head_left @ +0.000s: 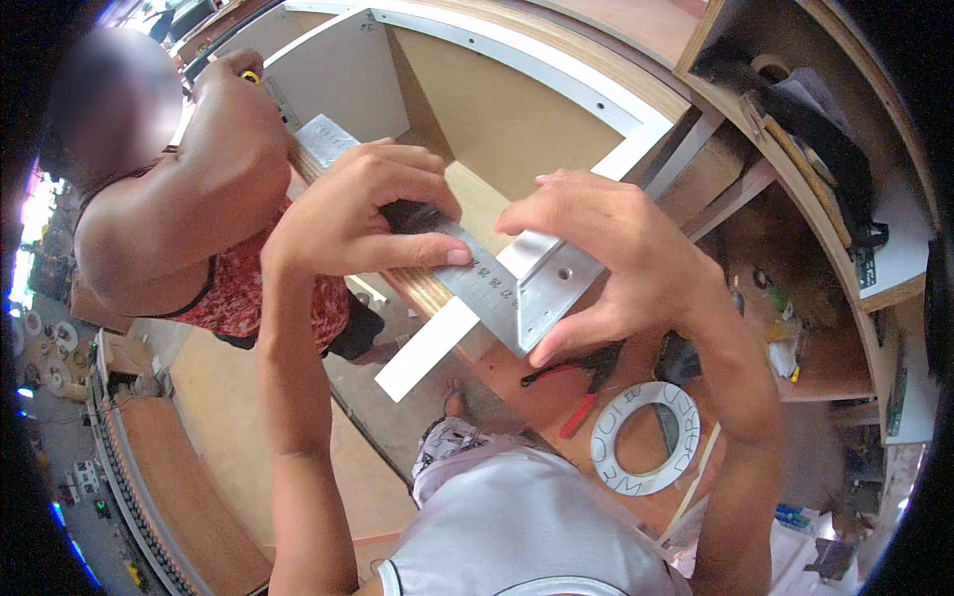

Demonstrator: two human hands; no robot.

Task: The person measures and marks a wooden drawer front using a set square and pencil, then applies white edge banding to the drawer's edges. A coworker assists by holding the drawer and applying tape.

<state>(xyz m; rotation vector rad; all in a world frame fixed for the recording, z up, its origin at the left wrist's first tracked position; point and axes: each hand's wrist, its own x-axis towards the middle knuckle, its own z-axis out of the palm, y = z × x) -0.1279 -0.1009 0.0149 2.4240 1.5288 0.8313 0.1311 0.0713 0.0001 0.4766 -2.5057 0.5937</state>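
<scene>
A metal try square (pixel 487 293) lies along the front edge of a wooden cabinet frame, its marked blade running from far left to near right. My left hand (pixel 353 209) grips the blade, the thumb on its face and the fingers curled over the far side. My right hand (pixel 626 233) is closed round the thick end of the square, with its thumb at the near corner and fingers across the top. A white strip (pixel 427 353) passes beneath the blade and sticks out toward me past the wooden edge.
A white-edged cabinet (pixel 477 89) stands open ahead. At left, another person (pixel 214 228) in a red patterned top leans on it. Below my right hand lie red-handled pliers (pixel 578 412) and a white tape roll (pixel 606 462). Shelves (pixel 815 298) with tools stand at right.
</scene>
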